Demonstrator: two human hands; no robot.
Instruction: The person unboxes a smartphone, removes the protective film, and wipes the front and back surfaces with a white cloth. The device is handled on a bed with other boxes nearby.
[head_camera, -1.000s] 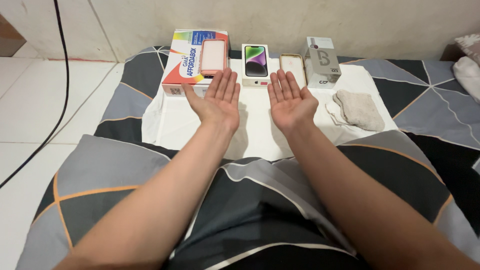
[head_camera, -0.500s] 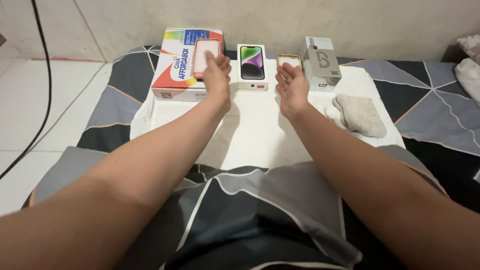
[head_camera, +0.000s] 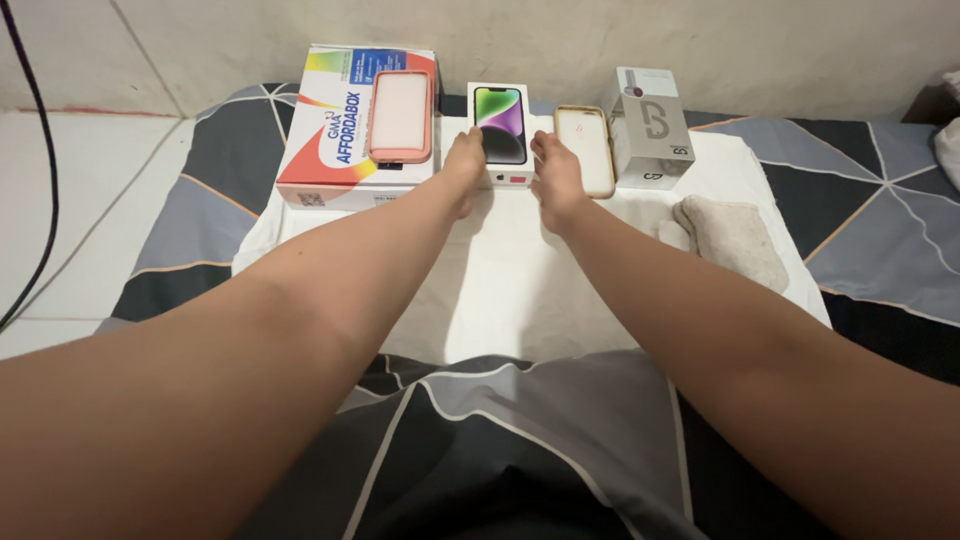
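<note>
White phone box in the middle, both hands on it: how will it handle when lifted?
The phone box looks rigid, with flat sides, so the left hand and right hand flanking it should grip it firmly. It probably won't roll. Its glossy lid may be slippery. Its weight cannot be judged.

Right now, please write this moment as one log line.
left hand: touching phone box left edge | right hand: touching its right edge | box: flat on white cloth
</note>
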